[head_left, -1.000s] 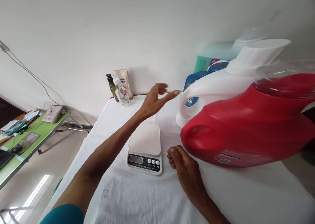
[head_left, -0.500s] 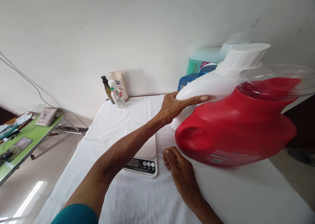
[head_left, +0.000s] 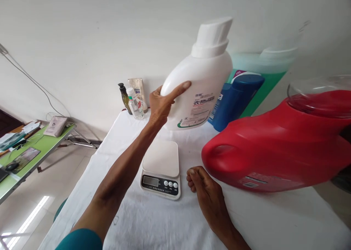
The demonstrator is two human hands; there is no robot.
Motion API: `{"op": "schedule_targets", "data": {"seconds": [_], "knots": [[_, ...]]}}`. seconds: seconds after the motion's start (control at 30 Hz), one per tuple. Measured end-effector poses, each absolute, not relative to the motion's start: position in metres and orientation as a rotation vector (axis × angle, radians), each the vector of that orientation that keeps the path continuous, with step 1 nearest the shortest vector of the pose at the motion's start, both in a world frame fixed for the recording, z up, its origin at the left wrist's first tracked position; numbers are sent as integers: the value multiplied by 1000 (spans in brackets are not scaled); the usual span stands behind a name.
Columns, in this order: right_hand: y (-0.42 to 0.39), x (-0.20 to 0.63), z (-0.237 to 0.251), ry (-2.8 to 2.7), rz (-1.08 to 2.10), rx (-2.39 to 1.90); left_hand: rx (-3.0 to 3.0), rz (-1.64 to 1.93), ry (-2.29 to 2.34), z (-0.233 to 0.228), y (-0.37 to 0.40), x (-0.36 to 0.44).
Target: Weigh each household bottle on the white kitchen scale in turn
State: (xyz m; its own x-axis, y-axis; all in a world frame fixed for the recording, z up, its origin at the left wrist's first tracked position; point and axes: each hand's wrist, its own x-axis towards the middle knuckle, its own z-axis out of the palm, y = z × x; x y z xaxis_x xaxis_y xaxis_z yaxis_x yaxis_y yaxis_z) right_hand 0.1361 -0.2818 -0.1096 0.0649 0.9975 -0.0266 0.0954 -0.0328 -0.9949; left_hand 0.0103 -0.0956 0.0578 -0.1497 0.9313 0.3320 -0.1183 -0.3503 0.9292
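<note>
My left hand (head_left: 164, 101) grips a white laundry detergent bottle (head_left: 200, 81) by its left side, thumb across the front. The bottle is held up behind the kitchen scale (head_left: 161, 158), its printed label facing me and its white cap on top. My right hand (head_left: 205, 187) rests closed on the white cloth, to the right of the scale, with its fingers curled in and nothing visible in them. Just right of that hand stands a large red jug (head_left: 263, 147) with a clear cap.
A blue bottle (head_left: 233, 100) and a green jug (head_left: 263, 85) stand against the wall. At the back left are a dark pump bottle (head_left: 125, 98), a clear bottle (head_left: 135, 105) and a beige tube (head_left: 138, 89). A green table (head_left: 46, 147) stands far left.
My left hand has lifted the white bottle from behind the red jug and carried it left and up. The scale's plate and the blue bottle now show more. My right hand stays closed.
</note>
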Motion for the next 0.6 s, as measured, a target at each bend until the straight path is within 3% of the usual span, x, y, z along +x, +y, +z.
{"op": "schedule_targets", "data": {"seconds": [0.27, 0.6], "knots": [[-281, 135, -105, -1197, 1113, -1371, 1314, 1792, 1060, 77, -134, -71], [-278, 134, -106, -1203, 1080, -1406, 1235, 1699, 1084, 52, -198, -117]]}}
